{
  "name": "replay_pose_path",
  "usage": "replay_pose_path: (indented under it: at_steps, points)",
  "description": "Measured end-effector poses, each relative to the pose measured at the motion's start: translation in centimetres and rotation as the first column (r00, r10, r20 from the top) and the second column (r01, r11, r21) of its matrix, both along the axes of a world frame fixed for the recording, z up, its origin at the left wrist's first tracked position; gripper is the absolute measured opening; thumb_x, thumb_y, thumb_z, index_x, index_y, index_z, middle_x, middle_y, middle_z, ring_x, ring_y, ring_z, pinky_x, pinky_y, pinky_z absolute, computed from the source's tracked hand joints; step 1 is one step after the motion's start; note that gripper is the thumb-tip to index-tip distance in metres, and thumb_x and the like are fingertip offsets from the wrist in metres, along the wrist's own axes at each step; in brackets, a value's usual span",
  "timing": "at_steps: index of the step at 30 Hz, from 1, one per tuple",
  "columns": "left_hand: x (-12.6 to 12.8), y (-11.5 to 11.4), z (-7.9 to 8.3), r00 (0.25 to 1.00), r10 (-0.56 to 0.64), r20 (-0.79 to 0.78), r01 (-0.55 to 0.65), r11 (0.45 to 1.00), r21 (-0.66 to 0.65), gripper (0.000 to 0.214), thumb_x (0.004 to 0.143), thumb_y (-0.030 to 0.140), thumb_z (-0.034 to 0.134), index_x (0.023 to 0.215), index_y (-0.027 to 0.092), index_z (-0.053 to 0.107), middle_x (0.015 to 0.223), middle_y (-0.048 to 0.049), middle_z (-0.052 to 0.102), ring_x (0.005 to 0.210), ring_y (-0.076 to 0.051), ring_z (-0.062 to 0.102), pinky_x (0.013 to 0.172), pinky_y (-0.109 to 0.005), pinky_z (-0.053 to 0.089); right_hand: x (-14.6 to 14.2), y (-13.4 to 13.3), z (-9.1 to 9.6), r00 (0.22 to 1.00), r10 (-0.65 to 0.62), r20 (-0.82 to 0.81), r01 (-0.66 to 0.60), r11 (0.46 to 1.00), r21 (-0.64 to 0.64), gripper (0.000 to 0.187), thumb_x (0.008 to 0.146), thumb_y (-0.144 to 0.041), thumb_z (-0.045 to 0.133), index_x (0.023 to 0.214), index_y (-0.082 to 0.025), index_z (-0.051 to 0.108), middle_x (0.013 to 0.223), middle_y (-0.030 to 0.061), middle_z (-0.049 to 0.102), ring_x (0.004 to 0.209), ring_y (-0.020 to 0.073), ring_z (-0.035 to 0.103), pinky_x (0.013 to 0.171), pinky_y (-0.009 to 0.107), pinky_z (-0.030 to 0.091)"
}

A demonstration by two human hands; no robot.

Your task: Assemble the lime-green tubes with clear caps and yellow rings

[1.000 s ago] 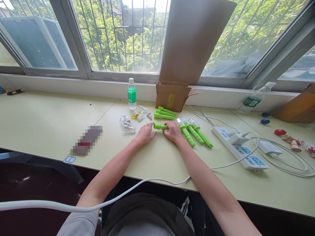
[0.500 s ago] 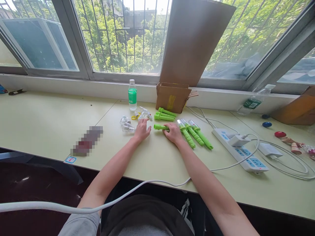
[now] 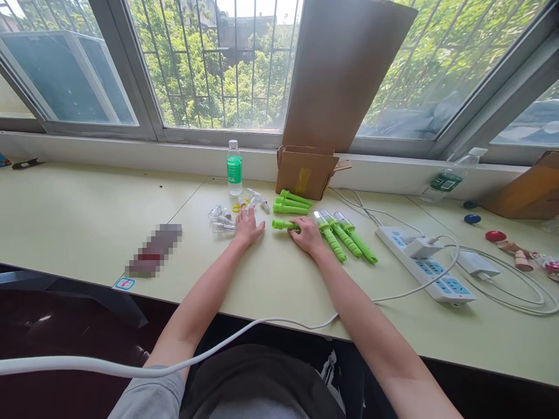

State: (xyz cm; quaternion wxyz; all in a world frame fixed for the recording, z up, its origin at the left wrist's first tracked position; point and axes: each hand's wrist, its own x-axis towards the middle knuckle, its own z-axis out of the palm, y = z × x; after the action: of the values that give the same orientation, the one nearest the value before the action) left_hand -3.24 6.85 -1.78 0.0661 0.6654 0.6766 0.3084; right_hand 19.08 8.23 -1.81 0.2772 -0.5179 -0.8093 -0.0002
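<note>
At the near edge of the pale surface, left, a white square sticker shows a red mark inside a blue outline, too small for me to read. Farther in, my right hand grips a bright green, hollow plastic tube, its open end pointing left; right of that hand lie three green ridged tubes with clear plastic ends. My left hand is beside a jumble of clear plastic pieces; I can't tell whether its fingers have closed on one. I judge the step to be picking among them while steadying the tube, which calls for a light left pinch. Beyond lie three plain green tubes. Farther still, a clear bottle has a green label with illegible white print; another clear bottle, far right, has a dark green label, also unreadable.
</note>
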Motion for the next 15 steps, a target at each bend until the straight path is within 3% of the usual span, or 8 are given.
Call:
replay_pose_path:
  at_steps: [11,15]
  points:
    - [-0.32,0.45,0.00,1.000,0.006,-0.013,-0.006,1.000,0.004,0.069,0.078,0.046,0.053,0.137,0.019,0.027,0.141,-0.0152,0.034,0.135,-0.030,0.026,0.110,-0.049,0.020,0.07,-0.04,0.04,1.000,-0.004,0.008,0.004,1.000,0.009,0.028,0.078,-0.032,0.057,0.103,-0.022,0.066,0.105,0.0078,0.063,0.102,0.0268,0.051,0.086,0.040,0.041]
    - [-0.26,0.43,0.12,0.999,0.038,-0.026,-0.040,0.998,-0.053,0.072,0.078,0.049,0.052,0.138,0.020,0.026,0.145,-0.0135,0.030,0.138,-0.031,0.020,0.111,-0.049,0.018,0.06,0.05,-0.07,1.000,-0.001,-0.005,0.001,1.000,0.018,0.028,0.078,-0.032,0.057,0.102,-0.021,0.067,0.103,0.0078,0.063,0.100,0.0266,0.052,0.086,0.040,0.041]
